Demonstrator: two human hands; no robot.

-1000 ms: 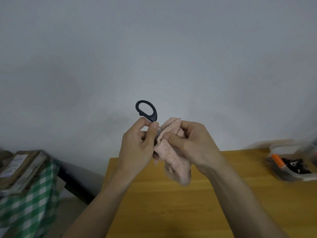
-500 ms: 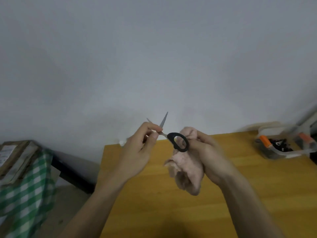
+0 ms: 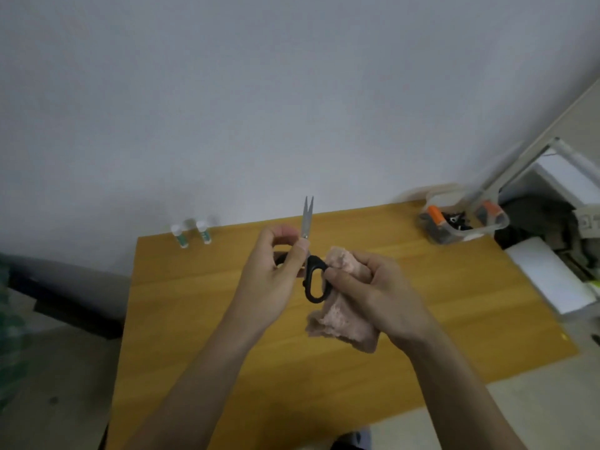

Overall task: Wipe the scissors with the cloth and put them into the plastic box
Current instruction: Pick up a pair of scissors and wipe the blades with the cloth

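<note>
Head cam view: my left hand (image 3: 276, 274) is up over the table (image 3: 194, 319), thumb and fingers pinching the scissors (image 3: 308, 254) right where the blades meet the black handles, tips pointing up and away from me and only slightly parted. My right hand (image 3: 373, 287) has the pink cloth (image 3: 341, 316) bunched in a curled grip, pressed against the outer handle loop, with the rest of the cloth hanging below my palm. Both forearms come in from the bottom edge. Plenty of bare wood under and around my hands. The plastic box (image 3: 461, 219) sits well off at the far right corner, near the table edge, with orange-and-dark stuff inside. Two small bottles (image 3: 191, 233) stand at the far left edge by the wall. A white box (image 3: 548, 274) sits just past the right edge.
</note>
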